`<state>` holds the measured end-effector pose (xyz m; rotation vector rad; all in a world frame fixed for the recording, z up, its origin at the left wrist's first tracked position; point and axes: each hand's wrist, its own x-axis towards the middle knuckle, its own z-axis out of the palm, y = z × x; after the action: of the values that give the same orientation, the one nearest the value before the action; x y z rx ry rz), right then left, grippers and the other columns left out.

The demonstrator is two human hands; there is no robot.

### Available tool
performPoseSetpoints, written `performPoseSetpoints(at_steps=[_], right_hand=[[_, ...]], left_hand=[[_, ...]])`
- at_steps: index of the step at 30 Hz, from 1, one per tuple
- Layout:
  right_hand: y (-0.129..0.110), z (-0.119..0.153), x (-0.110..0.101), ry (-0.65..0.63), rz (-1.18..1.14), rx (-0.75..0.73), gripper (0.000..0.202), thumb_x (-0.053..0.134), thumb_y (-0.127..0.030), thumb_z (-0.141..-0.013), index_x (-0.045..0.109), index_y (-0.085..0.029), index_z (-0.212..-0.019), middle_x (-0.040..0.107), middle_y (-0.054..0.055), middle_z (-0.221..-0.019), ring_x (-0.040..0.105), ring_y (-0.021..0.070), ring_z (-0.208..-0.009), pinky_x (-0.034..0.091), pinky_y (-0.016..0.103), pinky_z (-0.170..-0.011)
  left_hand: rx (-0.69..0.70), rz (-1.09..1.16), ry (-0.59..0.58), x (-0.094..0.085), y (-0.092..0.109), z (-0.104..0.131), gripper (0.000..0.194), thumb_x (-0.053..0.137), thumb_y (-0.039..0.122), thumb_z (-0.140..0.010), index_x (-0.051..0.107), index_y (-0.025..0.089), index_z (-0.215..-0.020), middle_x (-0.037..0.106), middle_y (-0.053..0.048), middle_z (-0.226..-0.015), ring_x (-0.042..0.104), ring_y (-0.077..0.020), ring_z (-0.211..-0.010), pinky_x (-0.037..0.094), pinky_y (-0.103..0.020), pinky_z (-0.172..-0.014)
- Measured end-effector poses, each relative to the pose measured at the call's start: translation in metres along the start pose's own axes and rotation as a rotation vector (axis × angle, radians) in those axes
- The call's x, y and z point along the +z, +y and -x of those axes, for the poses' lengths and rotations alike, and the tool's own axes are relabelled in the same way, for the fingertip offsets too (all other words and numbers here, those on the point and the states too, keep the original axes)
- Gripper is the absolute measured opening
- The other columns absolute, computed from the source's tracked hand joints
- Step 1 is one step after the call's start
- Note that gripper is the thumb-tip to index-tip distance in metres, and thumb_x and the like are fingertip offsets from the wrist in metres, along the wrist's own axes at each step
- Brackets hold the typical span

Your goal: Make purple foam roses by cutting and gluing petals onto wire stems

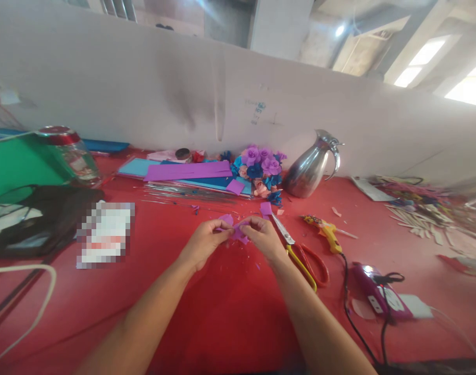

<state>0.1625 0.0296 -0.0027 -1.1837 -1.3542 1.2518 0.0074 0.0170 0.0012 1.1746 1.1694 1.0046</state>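
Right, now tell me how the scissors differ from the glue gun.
The scissors have metal blades and red and yellow loop handles; the glue gun has a yellow body. The scissors have no cord, while a black cord trails from the glue gun. The scissors lie closer to the right hand; the glue gun lies farther right. Both rest on the red table, held by neither hand.

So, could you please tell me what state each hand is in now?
Left hand: closed, pinching purple material.
Right hand: closed, also pinching purple material.
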Motion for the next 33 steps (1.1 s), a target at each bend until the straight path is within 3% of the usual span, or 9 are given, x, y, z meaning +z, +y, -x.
performPoseSetpoints(at_steps=[17,33], right_hand=[[0.0008,0.0001,-0.0009,0.004,0.004,0.008,0.012,0.061,-0.028,-0.064,0.063,-0.017,-0.063,0.062,0.000,-0.059,0.052,0.0123,-0.057,0.038,0.024,-0.056],[-0.0022,-0.0002,-0.0012,-0.021,0.016,0.005,0.014,0.060,-0.029,-0.063,0.066,-0.016,-0.065,0.062,0.000,-0.060,0.052,0.0124,-0.058,0.039,0.025,-0.058]], left_hand=[[-0.021,0.020,-0.007,-0.0017,-0.0035,-0.0016,0.018,0.071,0.031,-0.064,0.065,0.015,-0.068,0.063,0.000,-0.062,0.054,-0.0143,-0.062,0.039,-0.029,-0.071],[-0.070,0.022,0.046,-0.0008,0.0005,-0.0010,0.029,0.080,0.036,-0.052,0.066,0.015,-0.067,0.066,-0.002,-0.063,0.057,-0.0153,-0.063,0.042,-0.030,-0.071]])
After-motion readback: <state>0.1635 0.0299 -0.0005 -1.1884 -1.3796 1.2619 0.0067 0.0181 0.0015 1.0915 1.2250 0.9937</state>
